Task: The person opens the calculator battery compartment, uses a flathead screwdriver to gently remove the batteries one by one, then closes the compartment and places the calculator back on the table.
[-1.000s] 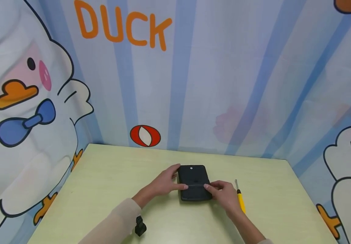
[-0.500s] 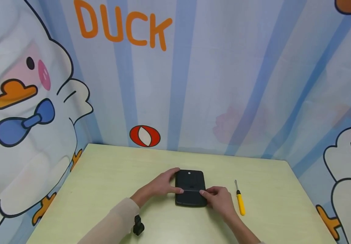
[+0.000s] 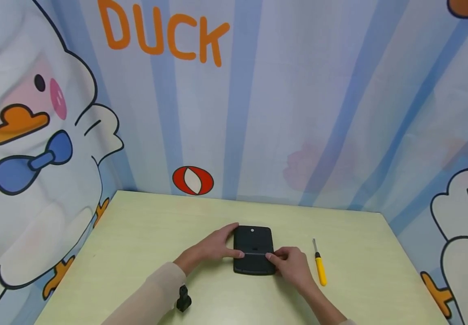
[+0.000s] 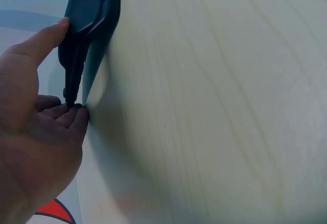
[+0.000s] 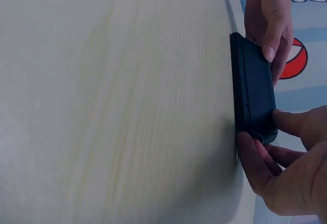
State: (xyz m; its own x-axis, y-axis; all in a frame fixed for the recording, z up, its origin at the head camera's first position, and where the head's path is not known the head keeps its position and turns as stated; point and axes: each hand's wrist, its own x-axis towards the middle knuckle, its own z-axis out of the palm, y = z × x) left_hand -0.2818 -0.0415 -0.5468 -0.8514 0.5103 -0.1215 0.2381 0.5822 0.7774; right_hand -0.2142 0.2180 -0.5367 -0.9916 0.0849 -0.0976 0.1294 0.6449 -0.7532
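A black, flat, tablet-like device (image 3: 254, 241) with rounded corners lies between both hands in the head view. It has a small pale dot near its far edge and a ridge across its face. My left hand (image 3: 217, 244) grips its left side, thumb (image 4: 53, 32) on the upper face and fingers at the far corner. On the opposite side my right hand (image 3: 294, 265) pinches the edge, thumb over the top and fingers (image 5: 253, 160) curled at the side and below. The left wrist view shows the device's profile (image 4: 76, 68) narrowing toward the left fingers.
A screwdriver (image 3: 320, 268) with a yellow handle lies right of the right hand, its shaft pointing away. A small black block-like object (image 3: 183, 299) is beside the left sleeve. The pale wooden table (image 3: 156, 216) meets a duck-printed cloth (image 3: 258, 113) at its back edge.
Both hands have brought the device slightly nearer and to the left, and it has straightened a little. The screwdriver handle, partly covered by the right hand before, now shows whole.
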